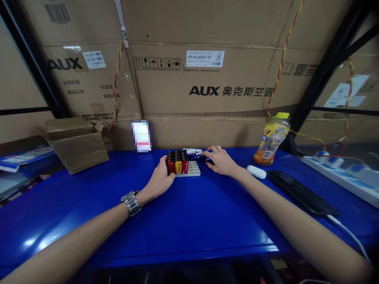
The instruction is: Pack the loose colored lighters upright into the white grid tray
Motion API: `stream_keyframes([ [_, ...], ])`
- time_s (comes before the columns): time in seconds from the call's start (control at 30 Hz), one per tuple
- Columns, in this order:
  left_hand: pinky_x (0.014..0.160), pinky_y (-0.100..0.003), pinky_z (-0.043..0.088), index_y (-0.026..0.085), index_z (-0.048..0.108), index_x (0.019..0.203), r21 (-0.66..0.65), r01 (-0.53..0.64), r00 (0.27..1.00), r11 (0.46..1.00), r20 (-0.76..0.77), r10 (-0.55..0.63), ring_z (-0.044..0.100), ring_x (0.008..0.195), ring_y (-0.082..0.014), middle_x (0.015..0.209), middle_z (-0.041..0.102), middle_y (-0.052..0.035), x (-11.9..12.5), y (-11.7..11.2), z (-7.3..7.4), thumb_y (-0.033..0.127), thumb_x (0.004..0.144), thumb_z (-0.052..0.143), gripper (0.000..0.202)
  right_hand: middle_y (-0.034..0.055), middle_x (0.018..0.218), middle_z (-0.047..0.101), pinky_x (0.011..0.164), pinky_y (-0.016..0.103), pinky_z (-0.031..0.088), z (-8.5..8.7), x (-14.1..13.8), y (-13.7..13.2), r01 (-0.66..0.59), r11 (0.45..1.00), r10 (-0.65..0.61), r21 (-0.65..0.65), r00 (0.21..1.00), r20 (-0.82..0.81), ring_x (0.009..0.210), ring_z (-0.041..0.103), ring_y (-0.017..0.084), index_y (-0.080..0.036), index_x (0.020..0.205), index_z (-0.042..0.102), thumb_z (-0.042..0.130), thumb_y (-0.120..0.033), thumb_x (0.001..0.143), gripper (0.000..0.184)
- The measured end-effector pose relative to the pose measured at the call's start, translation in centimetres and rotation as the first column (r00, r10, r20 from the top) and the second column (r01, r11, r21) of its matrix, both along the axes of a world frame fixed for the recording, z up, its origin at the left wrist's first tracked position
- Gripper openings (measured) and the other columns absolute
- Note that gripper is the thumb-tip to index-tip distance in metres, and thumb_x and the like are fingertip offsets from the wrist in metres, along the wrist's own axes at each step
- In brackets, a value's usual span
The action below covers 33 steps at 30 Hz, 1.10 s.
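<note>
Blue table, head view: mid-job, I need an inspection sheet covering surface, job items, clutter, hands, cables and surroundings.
Surface: blue table, glossy.
Job items: pale tray, bare slots at right; red and yellow pieces with black tops fill its left part.
Clutter: bottle, white case, black device, small carton.
Hands: left hand against the tray's left end; right hand by dark blue items, grip unclear.
Cables: white cable at the device; twisted red-yellow wire.
Surroundings: large AUX cartons behind.
</note>
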State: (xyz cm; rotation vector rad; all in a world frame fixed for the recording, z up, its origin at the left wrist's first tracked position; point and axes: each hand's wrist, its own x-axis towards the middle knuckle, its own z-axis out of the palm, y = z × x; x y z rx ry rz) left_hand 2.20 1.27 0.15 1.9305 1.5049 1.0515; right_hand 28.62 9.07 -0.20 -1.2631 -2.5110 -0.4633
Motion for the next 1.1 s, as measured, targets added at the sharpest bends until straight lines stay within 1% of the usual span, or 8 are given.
stream_keyframes([
  [0.13,0.103,-0.047,0.04,0.005,0.027,0.14,-0.013,-0.009,1.0,1.0,-0.004,0.009,0.053,0.12,-0.0312,0.132,0.051,-0.0229,0.1,-0.1,0.2,0.011,0.074,0.052,0.07,0.0171,0.118,0.054,0.08,0.042,0.039,0.0,0.2,-0.1,0.037,0.998,-0.036,-0.041,0.999,0.037,0.102,0.045,0.032,-0.021,0.118,0.062,0.049,-0.026,0.091,0.03],
  [0.27,0.101,-0.048,0.041,0.008,0.03,0.138,-0.005,-0.005,1.0,1.0,0.028,0.005,0.053,0.119,-0.0316,0.131,0.052,-0.0211,0.0,-0.1,0.0,0.014,0.073,0.053,0.07,0.015,0.117,0.056,0.078,0.04,0.037,-0.3,0.1,-0.1,-0.057,0.998,0.057,-0.028,0.998,0.01,0.101,0.045,0.03,-0.021,0.109,0.063,0.047,-0.028,0.093,0.024],
  [0.43,0.102,-0.047,0.04,0.008,0.03,0.138,0.017,0.006,1.0,1.0,0.008,-0.006,0.053,0.119,-0.0314,0.13,0.052,-0.021,0.0,0.0,-0.1,0.016,0.075,0.052,0.067,0.0134,0.101,0.063,0.077,0.039,0.039,-0.6,-0.4,0.2,-0.123,0.988,0.108,-0.089,0.981,-0.159,0.094,0.052,0.026,-0.018,0.099,0.056,0.034,-0.026,0.097,0.024],
  [0.5,0.102,-0.047,0.04,0.008,0.03,0.138,0.022,0.004,1.0,1.0,0.009,-0.004,0.052,0.12,-0.0314,0.131,0.051,-0.0214,0.0,0.0,-0.2,0.017,0.075,0.053,0.067,0.011,0.094,0.063,0.075,0.037,0.041,-0.6,-0.6,0.3,-0.164,0.976,0.101,-0.142,0.922,-0.373,0.085,0.056,0.022,-0.018,0.101,0.05,0.03,-0.026,0.098,0.021],
  [0.6,0.103,-0.047,0.038,0.01,0.029,0.138,0.028,0.007,0.999,1.0,0.031,-0.008,0.051,0.121,-0.0313,0.132,0.05,-0.0205,0.1,0.0,-0.2,0.018,0.075,0.054,0.069,0.0021,0.078,0.059,0.063,0.03,0.044,-0.2,-1.2,-0.1,-0.266,0.941,0.029,-0.21,0.681,-0.732,0.064,0.055,0.015,-0.021,0.105,0.042,0.028,-0.036,0.099,0.021],
  [0.73,0.104,-0.048,0.037,0.009,0.029,0.138,0.041,0.011,1.0,0.999,0.013,-0.012,0.051,0.121,-0.032,0.131,0.051,-0.0209,0.0,0.1,-0.3,0.02,0.074,0.054,0.069,-0.0055,0.059,0.045,0.04,0.021,0.03,0.6,-2.3,-1.6,-0.356,0.874,-0.18,-0.332,0.398,-0.899,0.044,0.039,0.009,-0.023,0.087,0.044,0.037,-0.057,0.092,0.035],
  [0.9,0.104,-0.047,0.037,0.008,0.028,0.139,0.05,0.025,0.999,0.998,-0.027,-0.024,0.05,0.122,-0.0315,0.133,0.049,-0.0217,0.0,0.0,-0.3,0.022,0.076,0.053,0.069,-0.0067,0.042,0.03,0.036,0.022,0.022,1.0,-3.2,-2.6,-0.303,0.863,-0.29,-0.403,0.355,-0.889,0.037,0.027,0.007,-0.021,0.056,0.041,0.044,-0.064,0.084,0.051],
  [1.1,0.104,-0.047,0.038,0.008,0.03,0.138,0.078,0.017,0.998,0.997,-0.054,-0.013,0.051,0.122,-0.0317,0.133,0.051,-0.021,0.1,0.0,-0.4,0.022,0.076,0.053,0.068,-0.0067,0.042,0.033,0.037,0.023,0.022,0.3,-3.3,-2.0,-0.157,0.94,-0.225,-0.302,0.377,-0.898,0.036,0.03,0.007,-0.022,0.054,0.041,0.054,-0.041,0.077,0.033],
])
